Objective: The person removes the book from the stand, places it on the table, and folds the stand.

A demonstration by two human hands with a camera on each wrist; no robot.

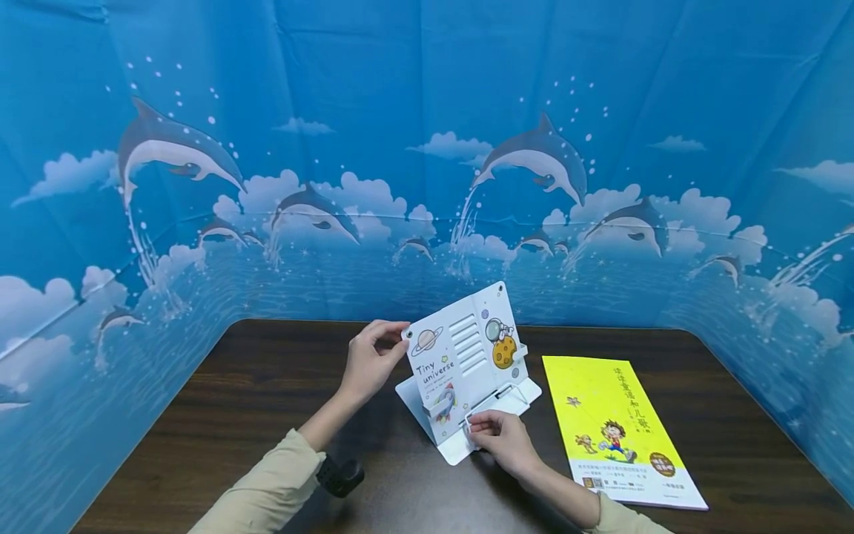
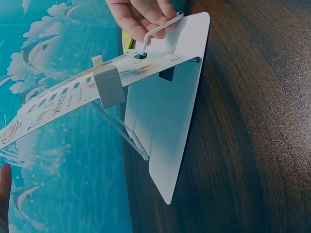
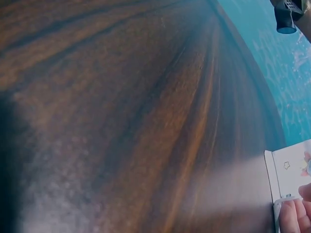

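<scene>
A white metal book stand (image 1: 437, 363), printed with planets, a rocket and "Tiny universe", stands tilted up on its base plate (image 1: 457, 449). My left hand (image 1: 375, 360) pinches the upper left corner of its panel between thumb and fingers. At the lower front edge, my right hand (image 1: 505, 443) pinches a white wire page clip (image 2: 160, 30), seen raised off the base in the left wrist view. Behind the panel, a wire support leg (image 2: 121, 128) runs down to the base. In the right wrist view, only fingertips (image 3: 290, 216) and a stand corner show.
A yellow book (image 1: 617, 426) with a cartoon child on its cover lies flat right of the stand. The dark wooden table (image 1: 260, 386) backs onto a blue dolphin-print curtain (image 1: 373, 133). A black wrist device (image 1: 340, 476) is on my left wrist.
</scene>
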